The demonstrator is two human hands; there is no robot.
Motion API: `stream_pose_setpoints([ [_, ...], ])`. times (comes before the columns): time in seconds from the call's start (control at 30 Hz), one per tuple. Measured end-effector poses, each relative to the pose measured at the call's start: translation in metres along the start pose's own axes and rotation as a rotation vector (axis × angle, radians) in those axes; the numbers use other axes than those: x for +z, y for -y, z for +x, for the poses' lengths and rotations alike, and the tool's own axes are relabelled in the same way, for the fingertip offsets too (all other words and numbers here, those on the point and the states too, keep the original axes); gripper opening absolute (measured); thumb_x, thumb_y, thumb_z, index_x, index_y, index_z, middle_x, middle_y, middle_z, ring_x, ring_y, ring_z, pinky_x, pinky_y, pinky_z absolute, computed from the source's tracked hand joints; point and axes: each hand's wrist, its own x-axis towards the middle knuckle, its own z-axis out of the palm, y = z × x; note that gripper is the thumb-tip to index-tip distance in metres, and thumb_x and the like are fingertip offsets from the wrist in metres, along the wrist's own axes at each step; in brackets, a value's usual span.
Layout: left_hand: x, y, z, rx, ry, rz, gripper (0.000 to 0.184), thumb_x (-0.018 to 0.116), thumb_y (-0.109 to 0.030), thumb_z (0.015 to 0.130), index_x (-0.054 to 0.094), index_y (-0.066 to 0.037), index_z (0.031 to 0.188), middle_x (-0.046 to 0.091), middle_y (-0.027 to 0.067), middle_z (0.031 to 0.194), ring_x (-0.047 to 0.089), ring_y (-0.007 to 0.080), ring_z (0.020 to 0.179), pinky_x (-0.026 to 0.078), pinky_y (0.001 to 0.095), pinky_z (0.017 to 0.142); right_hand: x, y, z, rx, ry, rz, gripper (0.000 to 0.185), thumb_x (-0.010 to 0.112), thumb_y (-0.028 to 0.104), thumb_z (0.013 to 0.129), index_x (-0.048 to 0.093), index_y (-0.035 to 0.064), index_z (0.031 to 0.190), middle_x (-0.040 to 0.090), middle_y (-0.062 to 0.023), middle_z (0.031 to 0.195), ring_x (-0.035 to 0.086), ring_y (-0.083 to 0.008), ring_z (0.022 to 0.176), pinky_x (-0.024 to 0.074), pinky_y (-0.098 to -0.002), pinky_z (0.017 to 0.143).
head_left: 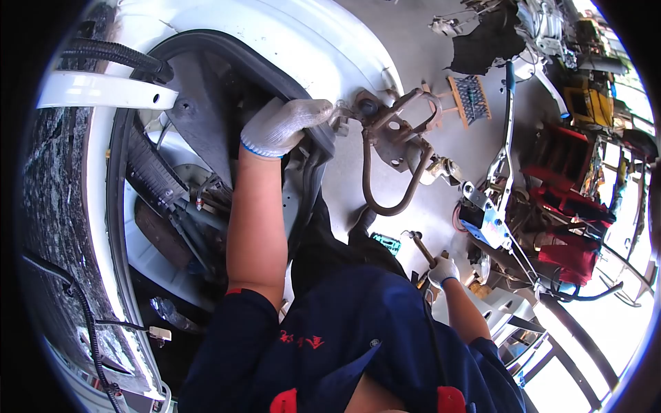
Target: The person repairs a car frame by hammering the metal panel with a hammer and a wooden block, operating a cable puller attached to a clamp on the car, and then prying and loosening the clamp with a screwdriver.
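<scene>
My left hand (279, 128), in a white glove, is at the black rubber-edged opening of a white vehicle body (275, 41). Its fingers are closed and reach toward a small metal clamp end (340, 118); what they grip is hidden. Beside them, a rusty metal clamp (394, 127) with a curved loop hangs at the body's edge, joined on its right to more metal fittings (444, 169). Lower right, my right hand (443, 270), also gloved, is wrapped round the handle of a hammer (427, 253), whose head points up and left.
A small wooden rack (469, 100) stands on the grey floor (344, 189). A long metal arm (508, 131) and a blue-and-silver plate (490, 226) are at the right. Red shelving (561, 155) and piled parts line the far right. Black corrugated hose (113, 54) crosses the upper left.
</scene>
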Motion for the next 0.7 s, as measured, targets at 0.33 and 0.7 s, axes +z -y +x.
stream_pose_setpoints([
  [0.33,-0.012,0.006,0.02,0.111,0.113,-0.097,0.014,0.074,-0.007,0.1,0.079,0.002,0.11,0.081,0.0087,0.106,0.075,0.0188,0.098,0.058,0.0313,0.09,0.0,0.004,-0.01,-0.014,-0.074,0.035,0.032,0.066,0.021,0.091,0.08,0.0151,0.12,0.068,-0.0309,0.127,0.069,-0.0462,0.117,0.0564,-0.0483,0.105],
  [0.7,-0.028,0.028,0.008,0.192,0.076,0.583,0.021,0.07,0.001,0.098,0.079,-0.003,0.117,0.081,0.0108,0.111,0.079,0.0248,0.102,0.061,0.0342,0.089,0.017,-0.001,-0.021,0.006,-0.083,0.081,0.037,0.067,0.021,0.089,0.079,0.0178,0.123,0.067,-0.0293,0.129,0.068,-0.0454,0.12,0.0555,-0.0473,0.107],
])
